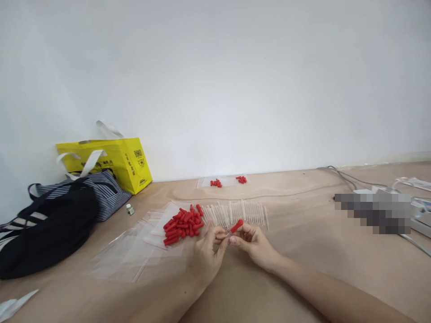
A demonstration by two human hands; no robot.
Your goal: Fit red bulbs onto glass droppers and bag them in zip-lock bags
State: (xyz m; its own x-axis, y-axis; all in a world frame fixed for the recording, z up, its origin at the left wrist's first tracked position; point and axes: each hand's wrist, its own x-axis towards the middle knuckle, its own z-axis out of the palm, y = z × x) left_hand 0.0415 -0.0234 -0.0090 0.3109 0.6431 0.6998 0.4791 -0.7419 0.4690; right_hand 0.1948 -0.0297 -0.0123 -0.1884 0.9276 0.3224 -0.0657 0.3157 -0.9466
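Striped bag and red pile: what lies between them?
A small bottle near the striped bag, then clear plastic bags reaching the red pile, in the head view.

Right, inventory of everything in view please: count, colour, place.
Table: one, light brown, foreground
Wall: one, white, behind
Yellow bag: one, far left
Striped bag: one, dark and white, before it
Black bag: one, nearest left
Bottle: one, pale, beside bags
Paper: white, bottom left, count unclear
Clear bags: several, left of centre
Red bulbs: dozens, piled on clear bags; two small clusters near wall
Tubes: many, clear, centre row
Cables: several, grey and white, right
Pixelated patch: one, contents unreadable, right
Held bulb: one, red, between hands
Left hand, right hand: bare, centre
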